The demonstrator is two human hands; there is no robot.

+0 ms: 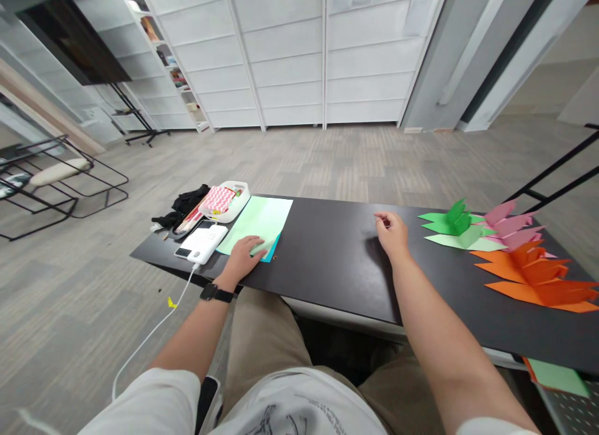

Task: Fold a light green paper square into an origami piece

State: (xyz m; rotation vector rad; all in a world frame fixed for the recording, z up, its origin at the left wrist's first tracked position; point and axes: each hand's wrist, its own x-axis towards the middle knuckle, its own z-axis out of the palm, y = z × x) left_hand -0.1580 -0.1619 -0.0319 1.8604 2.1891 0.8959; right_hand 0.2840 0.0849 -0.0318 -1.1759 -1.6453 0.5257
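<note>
My left hand (244,258) lies on the near edge of a pale green paper sheet (266,218), its fingers spread out flat. Under that sheet, a blue sheet (271,250) peeks out at the near right corner. My right hand (392,234) is held over the dark table (327,254), fingers curled and thumb close to the index finger. Whatever its fingers may hold is hidden or too small to see. To its right stand folded paper flowers: a green one (458,218), a pink one (508,223) and an orange one (538,273).
Left of the paper are a white power bank (201,241) with a white cable (156,326), a white basket (240,201) with a pink patterned item, and a black cloth (189,201). More coloured paper (559,377) sits below the table's right edge.
</note>
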